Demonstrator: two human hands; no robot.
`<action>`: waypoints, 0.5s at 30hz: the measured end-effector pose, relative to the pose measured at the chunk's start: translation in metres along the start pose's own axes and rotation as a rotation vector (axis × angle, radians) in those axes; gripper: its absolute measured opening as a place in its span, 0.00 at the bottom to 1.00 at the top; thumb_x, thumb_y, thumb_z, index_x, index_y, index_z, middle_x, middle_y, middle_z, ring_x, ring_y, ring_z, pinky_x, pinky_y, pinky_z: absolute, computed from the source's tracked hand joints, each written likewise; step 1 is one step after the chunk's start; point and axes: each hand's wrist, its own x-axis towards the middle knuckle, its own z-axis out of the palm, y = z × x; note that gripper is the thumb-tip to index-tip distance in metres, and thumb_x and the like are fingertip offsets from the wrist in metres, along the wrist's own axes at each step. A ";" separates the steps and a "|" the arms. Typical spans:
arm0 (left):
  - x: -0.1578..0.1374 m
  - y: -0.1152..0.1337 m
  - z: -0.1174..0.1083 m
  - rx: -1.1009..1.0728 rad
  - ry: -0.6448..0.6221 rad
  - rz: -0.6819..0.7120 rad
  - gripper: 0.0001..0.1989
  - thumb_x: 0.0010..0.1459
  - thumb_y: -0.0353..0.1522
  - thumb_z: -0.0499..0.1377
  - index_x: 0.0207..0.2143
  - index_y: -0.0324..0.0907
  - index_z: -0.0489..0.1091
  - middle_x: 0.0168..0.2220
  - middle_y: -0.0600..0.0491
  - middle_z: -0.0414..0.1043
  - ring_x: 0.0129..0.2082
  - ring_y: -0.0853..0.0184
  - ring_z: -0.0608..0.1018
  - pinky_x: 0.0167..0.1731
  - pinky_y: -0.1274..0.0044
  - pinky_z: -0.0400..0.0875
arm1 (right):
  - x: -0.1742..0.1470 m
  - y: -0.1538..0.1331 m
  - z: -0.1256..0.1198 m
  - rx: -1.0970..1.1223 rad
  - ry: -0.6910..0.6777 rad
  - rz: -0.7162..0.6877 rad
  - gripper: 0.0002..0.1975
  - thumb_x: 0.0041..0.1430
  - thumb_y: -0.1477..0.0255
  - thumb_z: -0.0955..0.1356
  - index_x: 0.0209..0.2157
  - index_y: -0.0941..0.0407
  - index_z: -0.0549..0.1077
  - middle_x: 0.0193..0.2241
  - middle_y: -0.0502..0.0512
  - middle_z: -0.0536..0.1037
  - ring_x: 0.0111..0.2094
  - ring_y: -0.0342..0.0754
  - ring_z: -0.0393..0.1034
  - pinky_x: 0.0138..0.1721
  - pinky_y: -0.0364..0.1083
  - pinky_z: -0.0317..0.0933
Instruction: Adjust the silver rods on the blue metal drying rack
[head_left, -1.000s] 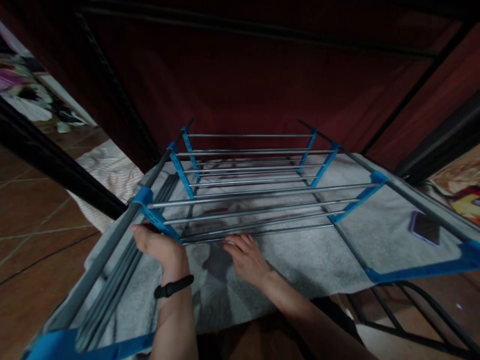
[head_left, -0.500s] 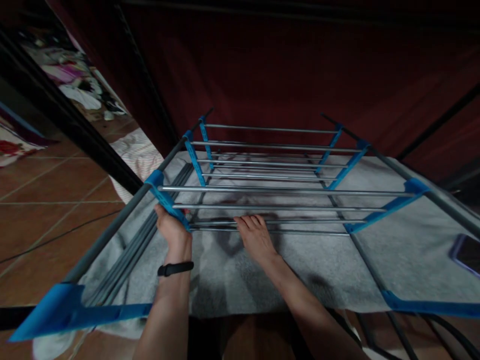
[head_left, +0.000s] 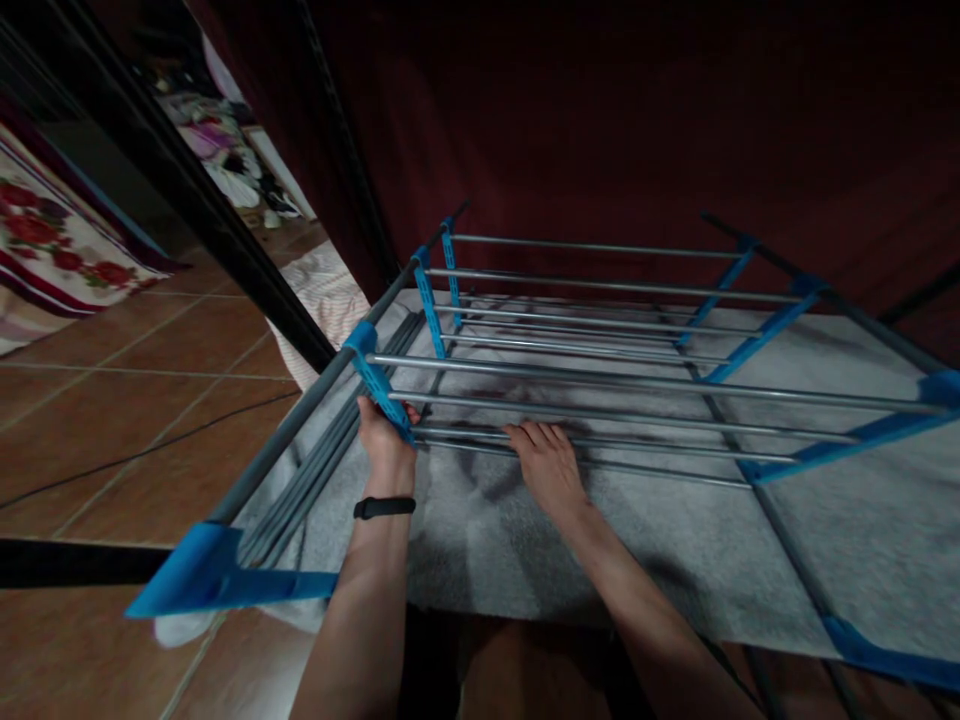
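Head cam, only view: a folding drying rack (head_left: pixel 600 340) w/ grey metal rods and blue plastic brackets stands in front of the person, raised rod section in the middle, low in the frame of the rack. Left hand (head_left: pixel 384 440) is at the near-left blue bracket (head_left: pixel 382 385), fingers curled round its lower end and clamped on it; black wristband (head_left: pixel 384 507) on that wrist. Right hand (head_left: pixel 549 462) lies flat, palm down, fingers stretched out and close together, tips touching the nearest rod (head_left: pixel 645 468) of the raised section; it grips nothing. Under both hands and under the rods a grey towel (head_left: pixel 525 540) is spread flat over the lower level of the rack, reaching from the left side rail (head_left: pixel 292 440) to past the right edge of the view. A bundle of folded grey rods (head_left: pixel 315 475) lies along the left rail, just beside the left hand. More blue brackets at the near-left corner (head_left: pixel 202 580) and lower right (head_left: pixel 885 655). Nothing hangs on the rods; the towel is the only thing the rack carries, as far as can be seen. Behind the rack, dark red fabric (head_left: pixel 600 120) fills the background, crossed by black bars at left. Floor (head_left: pixel 112 400) is terracotta tile; a pale striped cloth (head_left: pixel 322 290) lies on it just left of the rack, a flower-patterned rug (head_left: pixel 52 240) far left, and a blurry heap of clothes (head_left: pixel 217 160) further back.
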 end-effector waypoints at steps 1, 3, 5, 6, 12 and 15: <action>-0.001 0.000 0.001 -0.008 0.023 -0.030 0.22 0.67 0.48 0.47 0.25 0.45 0.60 0.17 0.59 0.62 0.15 0.70 0.68 0.17 0.78 0.66 | 0.001 0.000 -0.001 0.007 0.009 -0.001 0.15 0.70 0.75 0.63 0.53 0.53 0.76 0.44 0.57 0.80 0.45 0.52 0.71 0.51 0.51 0.59; -0.004 0.002 0.003 -0.006 0.059 -0.030 0.21 0.68 0.46 0.47 0.25 0.44 0.59 0.17 0.59 0.61 0.14 0.71 0.67 0.17 0.78 0.64 | 0.002 0.000 -0.003 0.021 0.027 -0.004 0.15 0.70 0.74 0.63 0.54 0.53 0.76 0.44 0.57 0.80 0.45 0.51 0.71 0.52 0.51 0.58; -0.006 0.003 0.006 0.011 0.087 -0.015 0.21 0.68 0.44 0.48 0.24 0.44 0.59 0.17 0.60 0.61 0.14 0.72 0.65 0.16 0.78 0.61 | 0.003 0.000 -0.004 0.026 0.042 -0.005 0.15 0.71 0.73 0.63 0.54 0.53 0.76 0.44 0.57 0.80 0.45 0.51 0.71 0.51 0.51 0.58; -0.007 0.003 0.007 0.019 0.097 -0.018 0.21 0.68 0.43 0.48 0.24 0.44 0.59 0.17 0.60 0.61 0.14 0.73 0.65 0.16 0.79 0.60 | 0.004 0.000 -0.005 0.025 0.049 -0.004 0.15 0.71 0.73 0.63 0.53 0.53 0.76 0.44 0.57 0.80 0.45 0.51 0.71 0.51 0.51 0.58; -0.010 0.004 0.008 0.067 0.076 -0.056 0.23 0.69 0.47 0.45 0.26 0.43 0.61 0.19 0.58 0.63 0.15 0.72 0.66 0.15 0.79 0.58 | 0.009 0.000 -0.008 0.030 0.076 0.000 0.15 0.71 0.72 0.62 0.53 0.53 0.76 0.45 0.57 0.80 0.46 0.52 0.71 0.50 0.51 0.57; -0.011 0.003 0.008 0.087 0.085 -0.027 0.23 0.68 0.47 0.46 0.26 0.43 0.61 0.19 0.59 0.64 0.15 0.73 0.65 0.15 0.80 0.57 | 0.010 -0.001 -0.008 0.039 0.068 0.002 0.15 0.72 0.72 0.62 0.53 0.53 0.76 0.44 0.57 0.80 0.45 0.51 0.71 0.50 0.50 0.57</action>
